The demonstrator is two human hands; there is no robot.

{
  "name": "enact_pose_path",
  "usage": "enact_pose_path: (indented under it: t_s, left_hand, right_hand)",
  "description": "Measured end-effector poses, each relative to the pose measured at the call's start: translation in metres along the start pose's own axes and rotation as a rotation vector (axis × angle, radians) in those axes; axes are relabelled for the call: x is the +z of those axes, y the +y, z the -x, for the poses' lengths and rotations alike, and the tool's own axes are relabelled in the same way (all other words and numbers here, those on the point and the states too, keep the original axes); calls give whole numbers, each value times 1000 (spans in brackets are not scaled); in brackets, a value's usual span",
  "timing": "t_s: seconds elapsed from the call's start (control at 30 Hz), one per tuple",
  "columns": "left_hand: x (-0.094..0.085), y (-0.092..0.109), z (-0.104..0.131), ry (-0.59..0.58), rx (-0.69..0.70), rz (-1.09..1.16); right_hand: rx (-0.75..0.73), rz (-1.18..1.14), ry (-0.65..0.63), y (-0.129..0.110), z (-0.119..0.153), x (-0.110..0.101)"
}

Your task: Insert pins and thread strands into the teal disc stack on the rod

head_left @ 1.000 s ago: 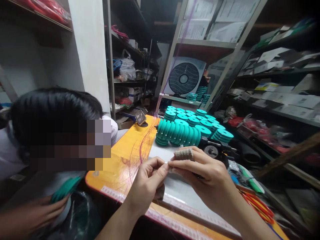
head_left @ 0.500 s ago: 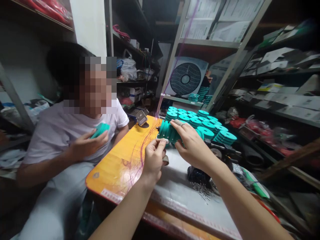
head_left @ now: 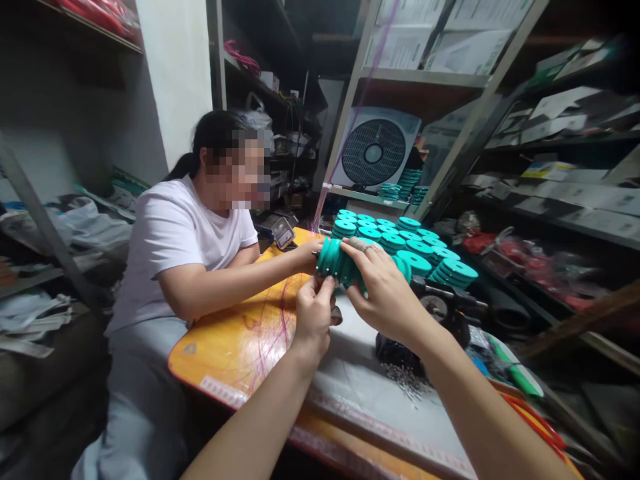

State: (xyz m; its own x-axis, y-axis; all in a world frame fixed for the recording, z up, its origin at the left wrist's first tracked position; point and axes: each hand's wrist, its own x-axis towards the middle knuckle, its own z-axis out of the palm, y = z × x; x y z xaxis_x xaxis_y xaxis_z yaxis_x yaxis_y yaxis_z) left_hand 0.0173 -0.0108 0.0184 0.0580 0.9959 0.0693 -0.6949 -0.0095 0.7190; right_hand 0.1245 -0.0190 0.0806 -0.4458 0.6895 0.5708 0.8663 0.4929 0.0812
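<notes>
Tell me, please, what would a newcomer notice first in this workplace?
Probably the bright green stacks of discs on the far part of the orange table. Just in front of them, the right hand lies on a green ridged roll, with the left hand at its lower edge. Behind stands a large fan on a shelf.

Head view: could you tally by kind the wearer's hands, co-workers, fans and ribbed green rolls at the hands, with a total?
Wearer's hands: 2 (left hand, right hand)
Co-worker: 1
Fan: 1
Ribbed green roll under the right hand: 1
Total: 5
</notes>
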Motion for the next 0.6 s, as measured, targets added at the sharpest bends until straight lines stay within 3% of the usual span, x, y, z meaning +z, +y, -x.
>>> enact_pose_path:
  t_s: [0.17, 0.33, 0.6]
  left_hand:
    - [0, -2, -3, 25, 9, 22]
    - [-1, -3, -3, 33, 2, 26]
    - [-6, -9, -4, -8, 14, 59]
  right_hand:
    - [13, -58, -32, 4, -11, -3]
    - [59, 45, -95, 6, -20, 0]
    - [101, 27, -21, 8, -26, 9]
